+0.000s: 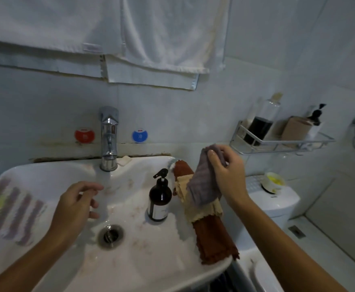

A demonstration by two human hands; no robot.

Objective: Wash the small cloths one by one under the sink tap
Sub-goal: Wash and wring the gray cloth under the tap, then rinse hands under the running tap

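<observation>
The right hand [228, 171] pinches the top edge of a grey-purple cloth [204, 182], thumb in front and fingers curled behind, and holds it hanging at about three o'clock from the tap [109, 135], over the sink's [147, 268] right rim. Beneath it a beige cloth [202, 209] and a rust-brown cloth [214, 237] lie stacked along that rim, the brown one's end drooping over the front edge.

Risks, as I judge them: the hanging cloth may drag the beige one along, or nudge the brown one off the rim. Swinging it toward the running stream [104, 194] at nine o'clock, it could knock over the dark pump bottle [159, 199] standing between them.

The left hand [77, 205] hovers loosely curled, holding nothing, with its fingertips at the stream above the drain [110, 236].
</observation>
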